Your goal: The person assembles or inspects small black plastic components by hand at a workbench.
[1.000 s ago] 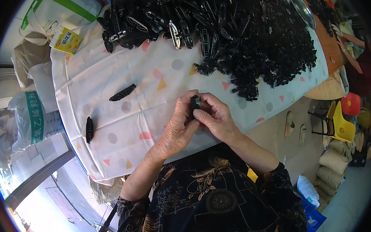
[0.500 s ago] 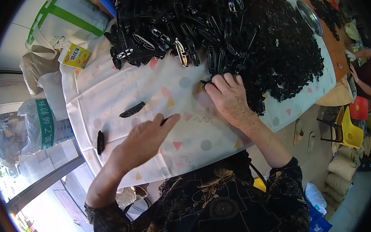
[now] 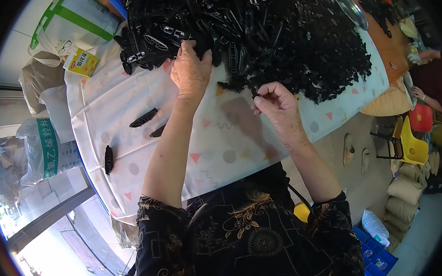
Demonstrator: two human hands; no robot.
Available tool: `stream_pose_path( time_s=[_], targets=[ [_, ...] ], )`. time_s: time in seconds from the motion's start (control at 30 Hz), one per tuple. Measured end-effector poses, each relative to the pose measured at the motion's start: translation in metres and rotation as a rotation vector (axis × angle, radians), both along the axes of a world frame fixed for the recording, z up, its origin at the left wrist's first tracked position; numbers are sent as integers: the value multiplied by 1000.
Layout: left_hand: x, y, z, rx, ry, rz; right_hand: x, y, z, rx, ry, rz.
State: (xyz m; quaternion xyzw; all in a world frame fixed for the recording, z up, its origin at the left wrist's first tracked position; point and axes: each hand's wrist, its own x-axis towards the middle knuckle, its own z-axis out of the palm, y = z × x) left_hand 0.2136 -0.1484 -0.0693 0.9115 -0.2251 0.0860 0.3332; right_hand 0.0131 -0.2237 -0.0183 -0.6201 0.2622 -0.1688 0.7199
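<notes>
My left hand [image 3: 190, 71] reaches to the near edge of a heap of long black oval pieces [image 3: 234, 23], some with shiny metal parts. Its thumb stands apart from its fingers, with dark pieces showing between them. To its right, my right hand [image 3: 280, 106] is closed in a pinch on a small black piece [image 3: 255, 92], mostly hidden by the fingertips. That hand is just in front of a heap of small black pieces [image 3: 322, 56]. On the cloth at left lie a long black piece [image 3: 144, 118], another long black piece [image 3: 109, 160], and a third [image 3: 158, 131] partly behind my left forearm.
A pale patterned cloth [image 3: 217, 158] covers the table. A yellow box [image 3: 81, 62] and a green-and-white bag [image 3: 80, 22] are at the far left. A round metal dish [image 3: 351, 9] sits at the far right, and a co-worker's hand [image 3: 419, 93] shows beyond.
My left hand has moved from the cloth up to the heap of long pieces, and a third long piece now lies on the cloth. My right hand has drawn slightly back from the small pieces.
</notes>
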Motion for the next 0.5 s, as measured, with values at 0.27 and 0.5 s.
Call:
stream_pose_path(
  time_s=[0.27, 0.5],
  targets=[
    [-19, 45, -2, -444, 569, -214, -30, 14, 3, 14, -53, -45],
    [-120, 76, 35, -928, 1225, -437, -35, 36, 1, 92, -108, -19]
  ],
)
